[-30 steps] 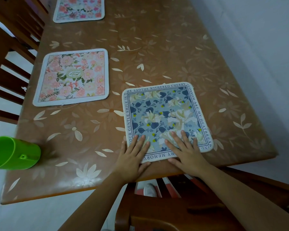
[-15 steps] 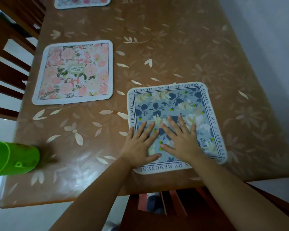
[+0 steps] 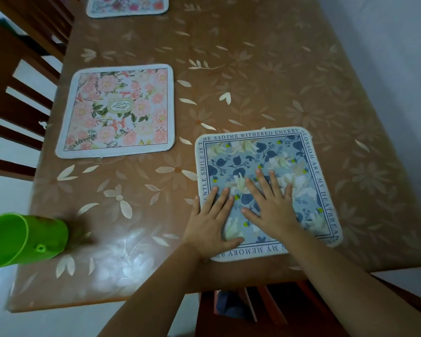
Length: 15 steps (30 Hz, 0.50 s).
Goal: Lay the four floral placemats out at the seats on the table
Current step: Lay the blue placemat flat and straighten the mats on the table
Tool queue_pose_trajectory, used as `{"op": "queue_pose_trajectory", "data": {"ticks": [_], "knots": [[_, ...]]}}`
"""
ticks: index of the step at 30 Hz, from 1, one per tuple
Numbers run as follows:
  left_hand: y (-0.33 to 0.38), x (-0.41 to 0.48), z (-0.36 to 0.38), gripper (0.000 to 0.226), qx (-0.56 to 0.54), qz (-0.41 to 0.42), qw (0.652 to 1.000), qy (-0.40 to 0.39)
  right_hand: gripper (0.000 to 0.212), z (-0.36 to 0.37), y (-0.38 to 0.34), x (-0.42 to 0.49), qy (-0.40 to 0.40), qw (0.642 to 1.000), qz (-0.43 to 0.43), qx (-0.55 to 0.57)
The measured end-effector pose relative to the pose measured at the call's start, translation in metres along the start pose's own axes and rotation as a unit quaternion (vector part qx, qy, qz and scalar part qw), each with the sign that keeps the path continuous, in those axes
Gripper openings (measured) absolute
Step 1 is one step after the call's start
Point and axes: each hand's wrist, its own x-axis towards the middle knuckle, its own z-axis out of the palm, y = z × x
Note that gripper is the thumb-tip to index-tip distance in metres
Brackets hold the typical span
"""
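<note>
**Blue mat pushed inward from the near edge**

Over the last second both palms have slid the blue placemat away from the bench edge; a strip of bare top now shows below it at lower centre. The left hand and right hand lie flat on it with fingers spread, each grip open and clasping nothing. A pink placemat sits at centre left, another at the top edge. A green cup stands at lower left. Only three mats are visible, so I judge this one nearly settled.
</note>
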Motion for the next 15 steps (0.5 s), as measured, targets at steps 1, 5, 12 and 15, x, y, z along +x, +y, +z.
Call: {"op": "queue_pose_trajectory", "data": {"ticks": [1, 5, 12, 15], "knots": [[0.001, -0.008, 0.001, 0.096, -0.005, 0.004, 1.000, 0.002, 0.075, 0.000, -0.006, -0.006, -0.003, 1.000, -0.004, 0.004], [0.001, -0.042, 0.002, 0.091, -0.040, 0.010, 0.999, -0.009, 0.078, 0.004, -0.033, -0.033, -0.032, 0.999, -0.036, -0.019], [-0.038, -0.118, -0.028, 0.067, -0.101, -0.048, 0.994, 0.013, 0.073, -0.029, -0.089, -0.062, -0.032, 0.999, -0.024, -0.008], [-0.052, -0.156, -0.064, 0.057, -0.078, -0.039, 0.991, 0.104, 0.059, -0.059, -0.137, -0.071, 0.046, 0.997, -0.062, 0.016]]}}
